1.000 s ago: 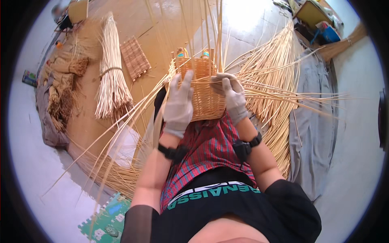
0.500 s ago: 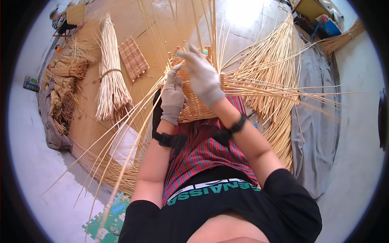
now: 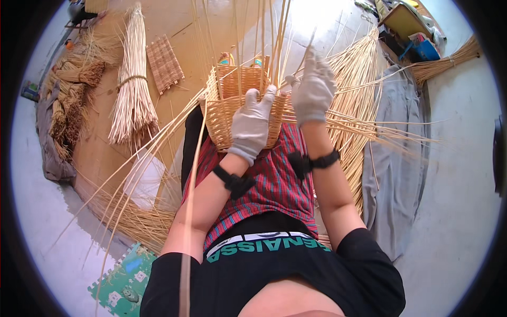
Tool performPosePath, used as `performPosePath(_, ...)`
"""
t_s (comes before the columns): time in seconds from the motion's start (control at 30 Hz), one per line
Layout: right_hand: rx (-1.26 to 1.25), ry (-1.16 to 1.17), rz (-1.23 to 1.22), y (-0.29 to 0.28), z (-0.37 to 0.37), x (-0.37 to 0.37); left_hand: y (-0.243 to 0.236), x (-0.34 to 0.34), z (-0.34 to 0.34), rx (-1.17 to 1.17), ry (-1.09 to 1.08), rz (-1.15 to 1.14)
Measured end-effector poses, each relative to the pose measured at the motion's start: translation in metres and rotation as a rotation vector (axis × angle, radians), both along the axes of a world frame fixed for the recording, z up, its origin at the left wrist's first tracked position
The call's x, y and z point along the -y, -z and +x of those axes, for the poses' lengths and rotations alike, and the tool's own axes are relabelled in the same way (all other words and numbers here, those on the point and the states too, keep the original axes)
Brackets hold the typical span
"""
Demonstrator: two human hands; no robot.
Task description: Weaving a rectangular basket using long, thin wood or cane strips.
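Note:
A woven wicker basket [image 3: 216, 119] sits on my lap, its inside showing and long pale canes [image 3: 393, 127] fanning from it upward and to both sides. My gloved left hand [image 3: 252, 119] is closed at the near rim, right of centre, its thumb and fingertips on the weave beside the upright canes. My gloved right hand [image 3: 312, 87] is raised just right of the basket among loose canes, fingers pointing up and smeared by motion; whether it grips a thin cane there is unclear.
A tied cane bundle [image 3: 132, 90], a woven mat [image 3: 163, 63] and brown bundles [image 3: 68, 111] lie left. A large cane pile [image 3: 354, 79], grey cloth [image 3: 391, 201] and blue bin [image 3: 425, 48] are right. Another person [image 3: 79, 16] is at upper left. A green foam mat [image 3: 121, 280] lies lower left.
My left hand has moved right along the basket. My right hand has swung from over the basket out to the right. The basket now shows more of its inside.

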State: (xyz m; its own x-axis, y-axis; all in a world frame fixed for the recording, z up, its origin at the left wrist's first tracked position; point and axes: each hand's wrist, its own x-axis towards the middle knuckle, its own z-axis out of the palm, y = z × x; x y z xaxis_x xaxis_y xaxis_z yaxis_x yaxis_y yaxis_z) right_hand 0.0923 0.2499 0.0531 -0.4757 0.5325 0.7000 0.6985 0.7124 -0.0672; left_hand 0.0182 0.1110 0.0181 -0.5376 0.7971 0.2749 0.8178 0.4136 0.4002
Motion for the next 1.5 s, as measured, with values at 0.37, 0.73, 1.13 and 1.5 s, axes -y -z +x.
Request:
performPosePath(0.37,-0.363,-0.235,-0.254,0.033,-0.001,0.022,0.03,0.056,-0.031,0.775,-0.239,0.696)
performPosePath(0.73,0.026,-0.987,-0.57,0.023,-0.038,0.157,0.029,0.108,-0.063,0.96,-0.31,0.865)
performPosePath(1.13,-0.624,-0.8,-1.224,0.035,0.003,0.101,0.013,0.083,-0.179,0.867,0.538,0.306)
performPosePath(1.5,-0.25,-0.618,-0.443,-0.032,-0.14,0.067,0.037,0.077,-0.129,0.938,0.064,0.596)
